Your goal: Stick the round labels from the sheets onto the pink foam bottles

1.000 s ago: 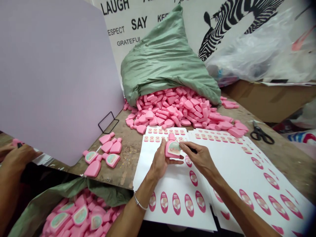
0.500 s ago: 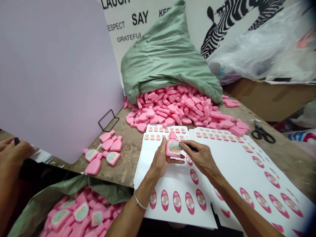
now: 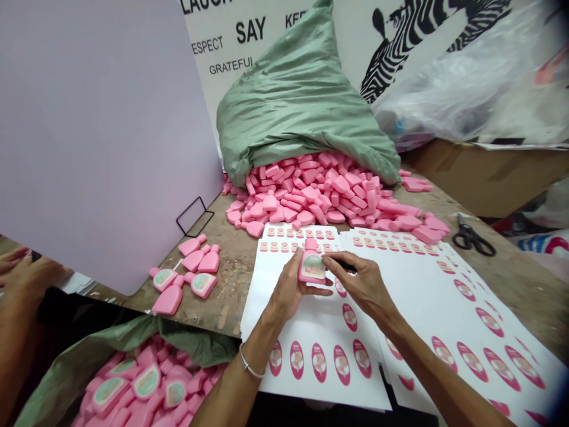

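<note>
My left hand [image 3: 291, 284] is closed round a small pink bottle [image 3: 310, 276], held upright with its labelled face toward me. That face carries a pale green label. My right hand [image 3: 358, 279] touches the label's right edge with thumb and index finger, and a dark, thin tool [image 3: 348, 266] lies within its curled fingers, mostly hidden. Beneath both hands is a white sticker sheet [image 3: 306, 326] with pink oval stickers; a second sticker sheet [image 3: 413, 284] lies to the right.
A green sack [image 3: 302, 101] spills pink bottles [image 3: 311, 193] behind the sheets. Black scissors [image 3: 473, 240] lie at right. Several bottles [image 3: 169, 296] and a wire stand [image 3: 195, 218] are at left. An open sack [image 3: 195, 344] sits below the table edge. Another person's hands [image 3: 31, 273] show far left.
My hands and the bottle have hardly moved; the right fingers remain at the label's edge. The other person's hands at the far left have shifted slightly.
</note>
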Tool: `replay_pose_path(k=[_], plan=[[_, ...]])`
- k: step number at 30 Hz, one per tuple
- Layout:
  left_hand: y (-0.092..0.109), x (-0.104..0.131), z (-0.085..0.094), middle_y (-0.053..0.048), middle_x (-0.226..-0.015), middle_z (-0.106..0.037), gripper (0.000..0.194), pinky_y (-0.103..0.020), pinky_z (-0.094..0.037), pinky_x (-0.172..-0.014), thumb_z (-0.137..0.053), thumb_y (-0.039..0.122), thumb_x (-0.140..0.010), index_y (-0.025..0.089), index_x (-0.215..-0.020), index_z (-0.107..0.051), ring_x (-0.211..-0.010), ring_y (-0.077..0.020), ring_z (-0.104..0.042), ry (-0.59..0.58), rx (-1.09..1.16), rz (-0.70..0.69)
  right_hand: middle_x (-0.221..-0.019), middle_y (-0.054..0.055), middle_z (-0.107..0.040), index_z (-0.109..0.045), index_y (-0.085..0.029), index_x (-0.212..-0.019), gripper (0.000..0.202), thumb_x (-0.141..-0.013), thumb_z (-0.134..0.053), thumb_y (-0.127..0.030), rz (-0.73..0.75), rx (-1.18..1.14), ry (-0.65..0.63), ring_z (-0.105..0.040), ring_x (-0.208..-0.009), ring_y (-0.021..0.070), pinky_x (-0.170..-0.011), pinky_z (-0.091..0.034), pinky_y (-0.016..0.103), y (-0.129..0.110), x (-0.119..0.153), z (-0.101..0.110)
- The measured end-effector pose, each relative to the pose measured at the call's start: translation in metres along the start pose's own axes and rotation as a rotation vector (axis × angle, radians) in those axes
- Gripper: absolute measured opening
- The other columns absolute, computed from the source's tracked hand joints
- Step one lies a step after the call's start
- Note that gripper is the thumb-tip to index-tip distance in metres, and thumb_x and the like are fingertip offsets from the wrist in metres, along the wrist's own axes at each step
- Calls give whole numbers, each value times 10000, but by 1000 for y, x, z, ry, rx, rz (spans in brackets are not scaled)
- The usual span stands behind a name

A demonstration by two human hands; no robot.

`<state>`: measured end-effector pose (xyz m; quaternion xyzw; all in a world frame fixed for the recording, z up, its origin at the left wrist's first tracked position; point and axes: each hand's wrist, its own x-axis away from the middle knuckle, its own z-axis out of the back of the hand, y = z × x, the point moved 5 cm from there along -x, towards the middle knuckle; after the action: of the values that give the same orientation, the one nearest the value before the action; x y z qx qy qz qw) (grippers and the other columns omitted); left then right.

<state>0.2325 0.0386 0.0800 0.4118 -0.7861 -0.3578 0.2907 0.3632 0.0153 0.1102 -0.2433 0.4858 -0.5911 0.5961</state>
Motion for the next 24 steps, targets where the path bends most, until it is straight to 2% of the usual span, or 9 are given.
replay_pose_path(k=[3,6,9,11,14,17,19,21,24], plan=[[5,4,-5,-93,-940,-647,324,-380,-578,-683,-620,379,-796,132,-999,-563,-779,-218,-669,-57,-56,-45,-843,42,-698,-692,-192,-849,254,-815,-586,-420,21,15,-7,-619,-744,176,-694,-498,303,-3,1,-1],[6,7,-5,-68,-932,-615,322,-365,-573,-690,-673,245,-741,135,-1012,-537,-768,-192,-655,-78,-101,-57,-880,51,-696,-680,-202,-895,252,-823,-577,-420,91,147,47,-617,-763,185,-718,-497,330,-6,2,1],[4,9,-4,-71,-938,-603,309,-347,-570,-686,-640,237,-767,132,-1032,-521,-781,-186,-644,-97,-79,-60,-899,79,-695,-673,-200,-943,306,-800,-589,-457,157,400,140,-614,-836,245,-798,-471,427,-8,0,8],[4,11,-5,-76,-948,-598,296,-342,-570,-688,-627,242,-781,130,-1033,-519,-792,-185,-640,-111,-64,-61,-952,96,-687,-652,-197,-1004,389,-766,-614,-501,116,424,155,-615,-904,275,-837,-464,461,-5,-3,11],[4,16,-11,-57,-887,-583,302,-350,-570,-694,-644,239,-770,134,-1026,-524,-777,-177,-632,-145,-84,-18,-1129,96,-638,-571,-213,-1153,560,-707,-665,-538,-1,192,-3,-616,-1000,258,-852,-501,407,6,-8,3],[2,30,-11,-56,-847,-589,353,-344,-569,-662,-660,255,-756,138,-1059,-522,-745,-173,-626,-177,-111,37,-1171,75,-622,-570,-227,-1154,557,-696,-682,-522,-70,1,-174,-606,-1057,241,-883,-505,370,18,-13,-12],[2,48,1,-71,-865,-608,375,-333,-567,-621,-672,297,-741,140,-1050,-530,-715,-167,-616,-144,-130,57,-1145,64,-637,-596,-231,-1118,509,-704,-678,-513,-78,-13,-221,-609,-1054,235,-884,-502,356,29,-24,-17],[4,73,26,-64,-839,-626,383,-304,-552,-562,-692,358,-716,147,-1003,-553,-646,-150,-597,-65,-203,67,-1096,56,-661,-617,-229,-1079,461,-720,-662,-514,-53,93,-217,-631,-995,220,-836,-510,326,42,-45,-17],[12,118,75,-4,-658,-635,376,-238,-472,-461,-724,382,-680,188,-977,-599,-496,-130,-556,147,-484,114,-994,64,-691,-627,-207,-1028,374,-776,-604,-483,-43,414,-60,-649,-880,210,-754,-497,306,62,-91,-11]])
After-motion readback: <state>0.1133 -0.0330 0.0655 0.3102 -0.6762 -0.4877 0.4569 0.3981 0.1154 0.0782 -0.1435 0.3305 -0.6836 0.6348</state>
